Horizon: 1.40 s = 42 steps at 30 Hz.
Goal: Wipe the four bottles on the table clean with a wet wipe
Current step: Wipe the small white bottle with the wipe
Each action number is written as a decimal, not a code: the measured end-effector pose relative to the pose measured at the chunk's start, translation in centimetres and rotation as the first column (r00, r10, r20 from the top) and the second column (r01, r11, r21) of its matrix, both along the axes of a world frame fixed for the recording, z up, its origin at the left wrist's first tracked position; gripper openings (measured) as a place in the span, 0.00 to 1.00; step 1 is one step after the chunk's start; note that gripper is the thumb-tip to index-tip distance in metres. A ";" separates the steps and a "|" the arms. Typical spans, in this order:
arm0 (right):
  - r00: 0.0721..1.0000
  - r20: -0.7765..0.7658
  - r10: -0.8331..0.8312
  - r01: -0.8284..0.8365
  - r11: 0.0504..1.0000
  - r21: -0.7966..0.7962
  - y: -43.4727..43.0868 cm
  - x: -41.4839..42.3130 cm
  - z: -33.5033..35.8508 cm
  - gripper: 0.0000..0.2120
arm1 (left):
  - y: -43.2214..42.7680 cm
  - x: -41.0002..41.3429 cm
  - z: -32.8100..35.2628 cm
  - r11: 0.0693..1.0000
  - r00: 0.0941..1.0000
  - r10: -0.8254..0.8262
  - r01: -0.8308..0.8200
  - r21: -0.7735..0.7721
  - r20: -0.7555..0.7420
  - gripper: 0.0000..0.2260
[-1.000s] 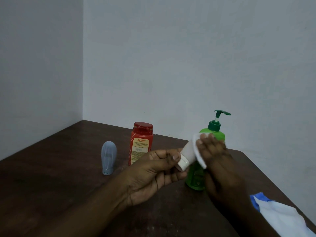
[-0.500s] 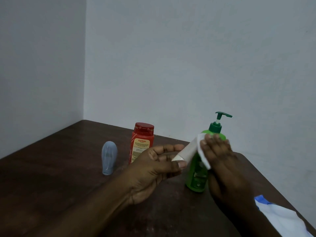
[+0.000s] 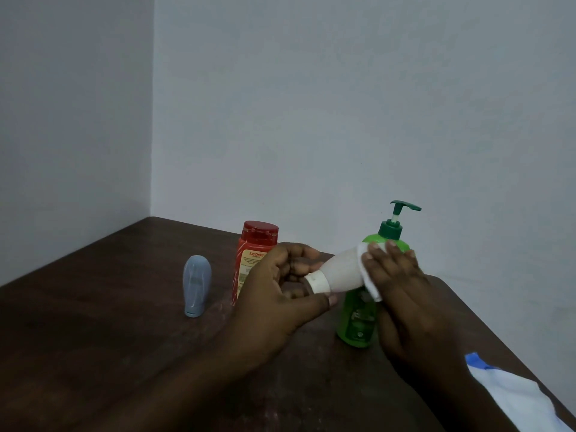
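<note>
Here we were, mid-wipe, with the white tube (image 3: 341, 272) lifted off the table (image 3: 93, 338) and lying roughly level between our hands, in front of the green pump bottle (image 3: 358, 322). Our left hand (image 3: 280, 294) pinched the capped end between thumb and curled fingers. Our right hand (image 3: 402, 294) lay over the wet wipe (image 3: 369, 282) and held it wrapped on the tube's broad end, its thumb hidden from us, so how far it closed underneath we could not tell.

The pump bottle stood upright just behind the tube; the red bottle (image 3: 254, 244) stood partly behind our left hand; the grey-blue bottle (image 3: 196, 285) stood on its cap, well apart to the left. A white and blue packet (image 3: 514, 397) lay at the table's right edge.

By our reckoning one bottle of four was under the wipe, with its narrow end yet to be covered; nothing on the other three told us whether they were clean, so we counted them as possibly left.
</note>
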State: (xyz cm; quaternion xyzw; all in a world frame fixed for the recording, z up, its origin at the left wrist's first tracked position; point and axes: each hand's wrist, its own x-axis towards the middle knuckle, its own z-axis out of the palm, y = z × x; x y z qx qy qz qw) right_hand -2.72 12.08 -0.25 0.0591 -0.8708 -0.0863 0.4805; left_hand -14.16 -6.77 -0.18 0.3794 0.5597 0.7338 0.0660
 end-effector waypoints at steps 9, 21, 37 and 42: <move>0.987 0.122 0.107 -0.124 0.982 0.140 -3.1 0.0 -0.5 0.23 | 0.2 0.6 -0.7 0.990 0.994 0.039 -0.024 0.138 -0.106 0.17; 0.987 0.094 0.132 -0.134 0.991 0.012 -3.7 -0.2 -0.9 0.22 | 0.0 1.1 -0.8 0.972 0.942 0.222 -0.193 0.134 -0.250 0.19; 0.992 0.026 0.120 -0.119 0.992 -0.031 -2.3 0.1 -0.6 0.24 | -0.2 1.5 -0.2 0.972 0.955 0.222 -0.201 0.119 -0.199 0.17; 0.993 0.012 0.116 -0.116 0.992 0.041 -1.0 0.1 -0.4 0.20 | 0.0 1.3 -0.1 0.985 0.989 0.144 -0.138 0.106 -0.045 0.19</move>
